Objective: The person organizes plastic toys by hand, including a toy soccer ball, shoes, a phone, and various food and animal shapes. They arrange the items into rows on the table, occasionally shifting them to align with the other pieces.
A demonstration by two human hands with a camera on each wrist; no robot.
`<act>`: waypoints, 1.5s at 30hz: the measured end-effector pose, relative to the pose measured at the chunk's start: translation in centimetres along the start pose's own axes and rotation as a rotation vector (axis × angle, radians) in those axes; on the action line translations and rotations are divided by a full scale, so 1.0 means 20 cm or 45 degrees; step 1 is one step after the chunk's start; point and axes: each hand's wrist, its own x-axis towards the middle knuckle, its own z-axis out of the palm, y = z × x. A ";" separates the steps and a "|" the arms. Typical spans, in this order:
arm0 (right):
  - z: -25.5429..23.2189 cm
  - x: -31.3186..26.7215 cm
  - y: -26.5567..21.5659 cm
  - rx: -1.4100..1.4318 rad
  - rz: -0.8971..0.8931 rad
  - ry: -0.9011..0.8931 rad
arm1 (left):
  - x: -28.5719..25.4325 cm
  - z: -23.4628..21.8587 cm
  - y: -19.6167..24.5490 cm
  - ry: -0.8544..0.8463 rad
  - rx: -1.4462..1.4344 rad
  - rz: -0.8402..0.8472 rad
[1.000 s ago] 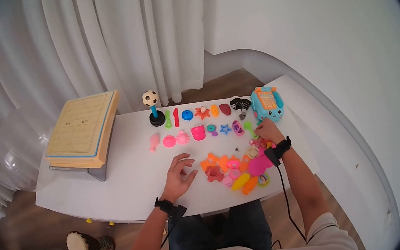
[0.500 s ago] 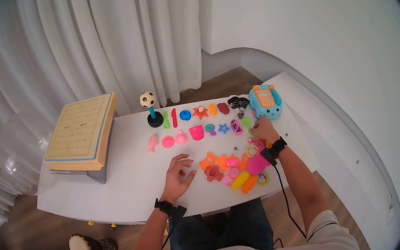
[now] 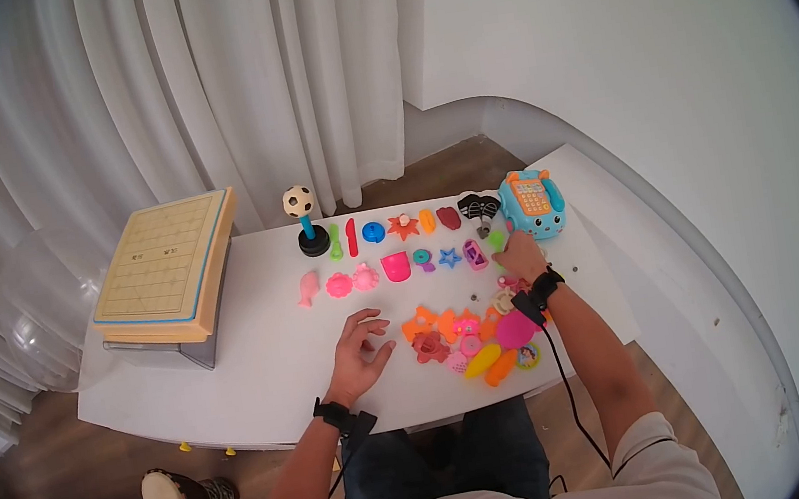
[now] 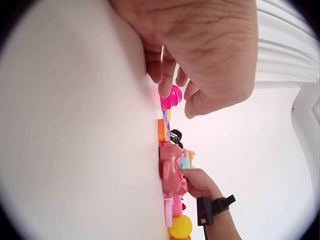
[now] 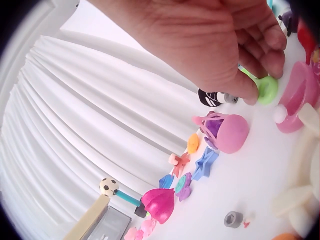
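Observation:
The right hand [image 3: 523,256] is at the right end of the second row of toys. In the right wrist view its thumb and fingers pinch a light green toy [image 5: 267,90], partly hidden by the fingers. Left of it lies a pink and purple toy [image 5: 233,133], with a blue star [image 3: 450,258] beyond. The left hand [image 3: 357,358] rests by the table's near side, fingers loosely bent and holding nothing; in the left wrist view a reddish toy [image 4: 171,170] lies past its fingertips.
A heap of toys, with a yellow one [image 3: 483,360], lies between the hands. A blue toy phone [image 3: 534,204] stands at the back right. A soccer ball stand [image 3: 313,240] and a tilted board [image 3: 164,265] are on the left. A small grey piece [image 5: 233,219] lies nearby.
The green toy at the right hand has shifted slightly; its upper end now sits higher and closer to the black-and-white toy. The left hand stays in nearly the same place.

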 end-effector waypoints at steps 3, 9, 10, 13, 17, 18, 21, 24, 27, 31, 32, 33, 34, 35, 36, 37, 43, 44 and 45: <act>-0.04 -0.01 -0.01 -0.071 0.007 0.002 | 0.00 0.00 0.00 0.005 -0.001 0.006; -0.29 0.01 0.15 0.021 -0.225 0.106 | 0.00 0.00 0.01 0.002 -0.007 0.008; -0.35 -0.02 0.16 0.158 -0.262 0.088 | 0.01 0.00 0.01 0.007 -0.006 0.020; -0.37 -0.15 0.15 0.229 -0.331 -0.035 | 0.01 0.00 0.01 -0.003 0.001 0.010; -0.37 -0.45 -0.06 0.113 -0.449 -0.117 | 0.01 0.00 0.00 -0.008 -0.009 0.027; -0.33 -0.47 -0.04 0.116 -0.444 -0.112 | 0.00 0.00 0.00 -0.009 0.003 0.028; -0.22 -0.51 -0.02 0.133 -0.647 -0.024 | 0.00 0.00 0.01 -0.018 0.022 0.029; -0.30 -0.56 -0.08 0.109 -0.714 -0.151 | 0.00 0.00 0.01 -0.020 0.020 0.031; -0.32 -0.48 -0.04 0.139 -0.555 -0.058 | 0.01 0.00 0.01 -0.016 0.002 0.024; -0.29 -0.29 0.10 -0.005 -0.491 0.083 | 0.01 0.01 0.00 -0.008 -0.019 -0.006; -0.28 -0.26 0.13 -0.003 -0.494 0.090 | 0.01 0.00 0.00 -0.006 -0.016 0.001; -0.27 -0.24 0.14 -0.072 -0.453 0.027 | 0.01 0.00 0.00 -0.006 -0.008 0.002; -0.26 -0.22 0.15 -0.142 -0.413 -0.039 | 0.00 0.00 0.01 -0.004 0.000 0.001; -0.25 -0.21 0.17 -0.140 -0.421 -0.039 | 0.00 0.00 0.00 0.004 0.003 0.000; -0.25 -0.21 0.18 -0.133 -0.405 -0.087 | 0.00 0.00 0.01 0.004 -0.012 0.010; -0.24 -0.21 0.19 -0.127 -0.386 -0.136 | 0.00 0.00 0.01 0.003 -0.029 0.018; -0.30 -0.31 0.19 0.126 -0.574 -0.065 | 0.01 0.00 0.00 -0.014 -0.009 -0.008; -0.34 -0.39 0.18 0.134 -0.555 -0.082 | 0.00 0.00 0.01 -0.031 -0.008 -0.028; -0.44 -0.48 0.10 0.268 -0.516 0.221 | 0.00 0.00 0.00 -0.015 -0.013 -0.006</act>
